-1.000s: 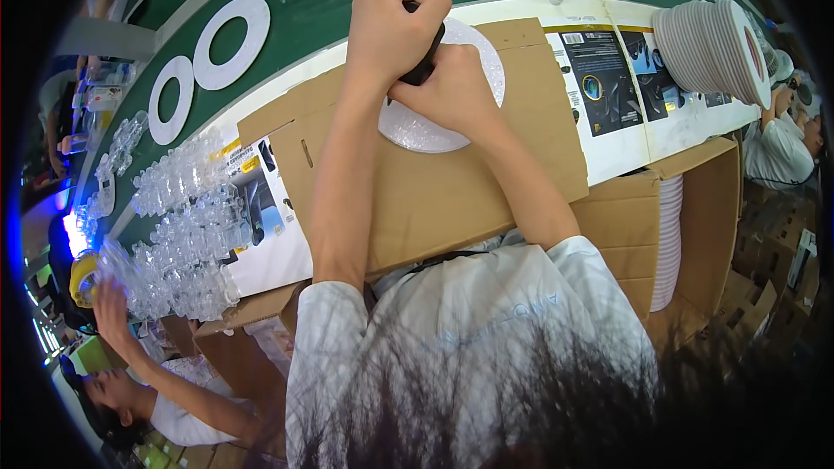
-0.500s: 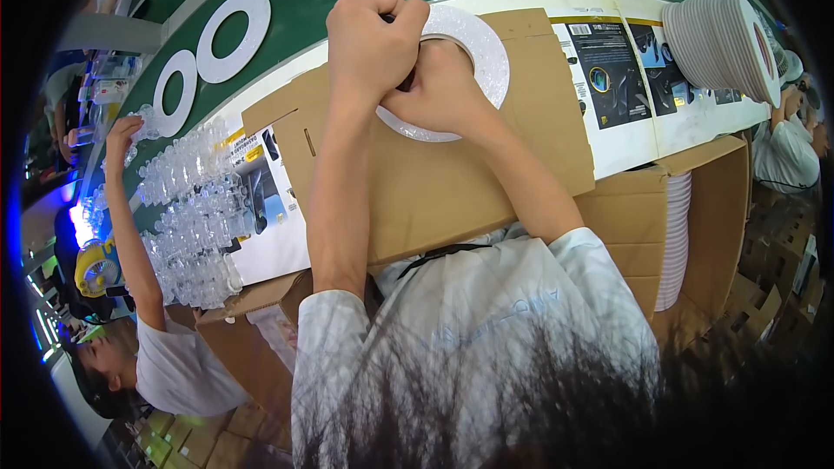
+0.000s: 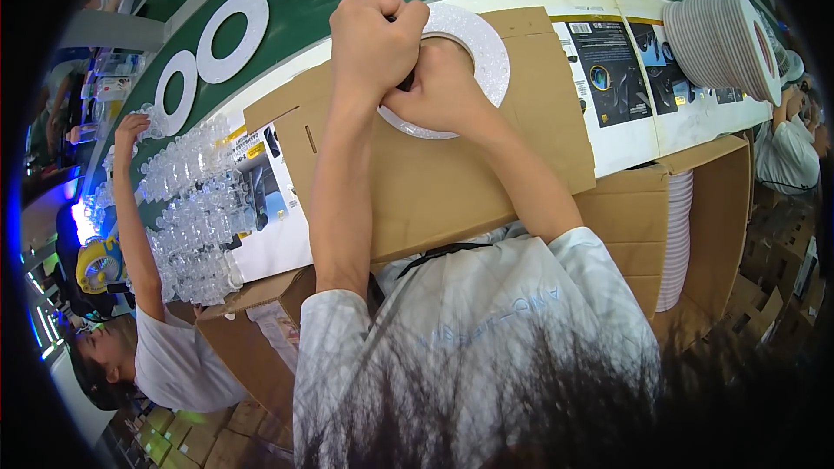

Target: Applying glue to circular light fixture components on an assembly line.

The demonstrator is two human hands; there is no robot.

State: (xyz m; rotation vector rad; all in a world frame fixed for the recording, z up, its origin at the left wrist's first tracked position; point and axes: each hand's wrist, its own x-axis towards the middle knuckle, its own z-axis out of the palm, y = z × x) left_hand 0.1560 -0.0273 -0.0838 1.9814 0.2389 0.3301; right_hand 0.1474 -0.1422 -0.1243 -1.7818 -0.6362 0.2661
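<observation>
A white, speckled flat ring (image 3: pixel 492 56) lies on a brown cardboard sheet (image 3: pixel 452 195) in front of me. My left hand (image 3: pixel 375 45) is a closed fist over the ring's left side. Bits of a dark thing show at the fist's top and underside; its kind is hidden. Pressed close against that fist, my right hand (image 3: pixel 441 87) is over the ring's hole. Its thumb points toward the dark thing and its fingers curl down out of sight, so what they grip cannot be made out.
Two white rings (image 3: pixel 233 37) lie on the green table at the left, near rows of clear plastic parts (image 3: pixel 195 208). A stack of rings (image 3: pixel 717 43) lies at the right, above an open carton (image 3: pixel 704 234). A co-worker's arm (image 3: pixel 137 217) reaches in at the left.
My hands and the ring stay almost in place; my left forearm has shifted very slightly right. The co-worker's hand at the left has moved a little.
</observation>
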